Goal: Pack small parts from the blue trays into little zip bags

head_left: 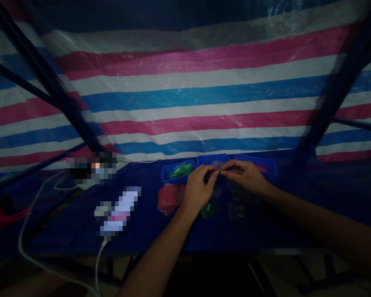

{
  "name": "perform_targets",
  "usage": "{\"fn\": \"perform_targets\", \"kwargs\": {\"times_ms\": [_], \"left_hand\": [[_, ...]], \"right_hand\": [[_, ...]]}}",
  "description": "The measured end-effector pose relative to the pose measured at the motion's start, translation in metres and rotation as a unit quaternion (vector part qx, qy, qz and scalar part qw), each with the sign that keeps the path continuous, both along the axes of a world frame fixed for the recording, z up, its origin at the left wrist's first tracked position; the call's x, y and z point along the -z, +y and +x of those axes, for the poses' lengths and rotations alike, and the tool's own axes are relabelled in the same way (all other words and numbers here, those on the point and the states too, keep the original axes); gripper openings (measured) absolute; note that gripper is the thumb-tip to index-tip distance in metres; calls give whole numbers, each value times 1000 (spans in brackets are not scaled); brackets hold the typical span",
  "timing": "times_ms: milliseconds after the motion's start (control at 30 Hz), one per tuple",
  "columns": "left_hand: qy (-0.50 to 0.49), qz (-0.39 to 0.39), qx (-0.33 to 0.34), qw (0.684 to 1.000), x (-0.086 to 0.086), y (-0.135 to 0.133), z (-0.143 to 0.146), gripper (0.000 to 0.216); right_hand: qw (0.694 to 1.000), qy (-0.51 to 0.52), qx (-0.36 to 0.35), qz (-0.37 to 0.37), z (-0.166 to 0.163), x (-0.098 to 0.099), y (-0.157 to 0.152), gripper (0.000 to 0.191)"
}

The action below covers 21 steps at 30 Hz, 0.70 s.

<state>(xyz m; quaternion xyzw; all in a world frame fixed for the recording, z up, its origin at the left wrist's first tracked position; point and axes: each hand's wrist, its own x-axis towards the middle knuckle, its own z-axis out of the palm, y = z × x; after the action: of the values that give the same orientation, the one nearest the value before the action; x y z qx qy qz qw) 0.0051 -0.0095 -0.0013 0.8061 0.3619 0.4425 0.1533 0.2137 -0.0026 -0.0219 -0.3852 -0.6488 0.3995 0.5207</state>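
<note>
Fingertips of my left hand (200,183) and my right hand (245,175) meet in a pinch over the blue table. Between them is something small and thin, too dark to name. Behind my hands stand a blue bin with green packets (181,170), a middle blue bin (213,158) and a right blue bin (270,165) with something red inside. Red packets (168,199) lie left of my left wrist. A green packet (209,209) rests below my hands, and a clear small bag (236,209) with small contents lies under my right hand.
To the left lies a blurred-out phone-like device (122,212) with a white cable (98,260) plugged in. A white power strip (103,177) sits farther back. Blue frame poles (324,90) and a striped tarp (185,99) stand behind the table (154,235).
</note>
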Motion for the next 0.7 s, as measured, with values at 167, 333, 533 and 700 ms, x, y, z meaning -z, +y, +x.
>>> {"fn": "perform_targets", "kwargs": {"times_ms": [167, 333, 533, 700], "left_hand": [[1, 11, -4, 1000, 1, 1, 0, 19], [30, 8, -25, 999, 5, 5, -1, 20], [115, 11, -15, 993, 15, 8, -3, 22], [183, 15, 24, 983, 21, 7, -2, 35]], "right_hand": [[1000, 3, 4, 18, 0, -1, 1, 27], [998, 6, 25, 48, 0, 2, 5, 28], [948, -182, 140, 222, 20, -12, 5, 15], [862, -292, 203, 360, 42, -22, 12, 15]]}}
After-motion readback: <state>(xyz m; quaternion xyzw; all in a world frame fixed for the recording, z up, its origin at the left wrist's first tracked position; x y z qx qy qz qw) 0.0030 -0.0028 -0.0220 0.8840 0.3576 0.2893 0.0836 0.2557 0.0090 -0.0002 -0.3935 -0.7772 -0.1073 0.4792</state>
